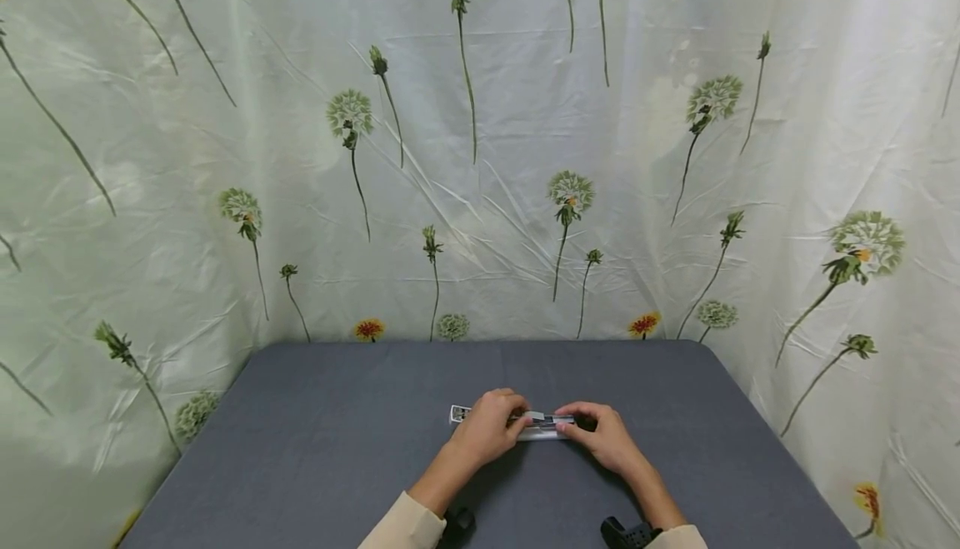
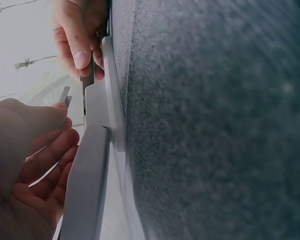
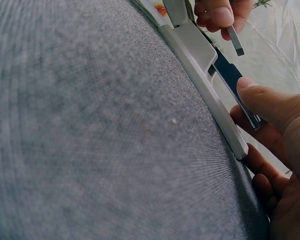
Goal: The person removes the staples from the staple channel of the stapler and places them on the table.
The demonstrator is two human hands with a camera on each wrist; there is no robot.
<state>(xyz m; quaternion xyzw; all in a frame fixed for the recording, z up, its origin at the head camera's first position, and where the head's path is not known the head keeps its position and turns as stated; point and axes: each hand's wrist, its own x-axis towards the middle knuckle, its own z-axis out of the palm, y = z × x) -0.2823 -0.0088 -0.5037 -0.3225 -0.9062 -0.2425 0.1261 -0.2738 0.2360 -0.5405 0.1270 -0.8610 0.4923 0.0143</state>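
A white and grey stapler [image 1: 543, 436] lies on the table with its top cover [image 2: 86, 185] swung back and its metal staple channel [image 3: 229, 75] exposed. My left hand [image 1: 489, 426] pinches a short strip of staples [image 3: 235, 41] between thumb and finger, held just above the channel. In the head view this hand covers part of the stapler's middle. My right hand [image 1: 606, 439] grips the front end of the channel between thumb and index finger, its other fingers close to the end of the base [image 3: 210, 102].
A dark grey cloth covers the table [image 1: 337, 432]. Behind it and at the sides hangs a pale curtain [image 1: 495, 241] printed with dandelions. Black straps with devices [image 1: 628, 534] sit at both wrists, by the cream sleeves [image 1: 405, 524].
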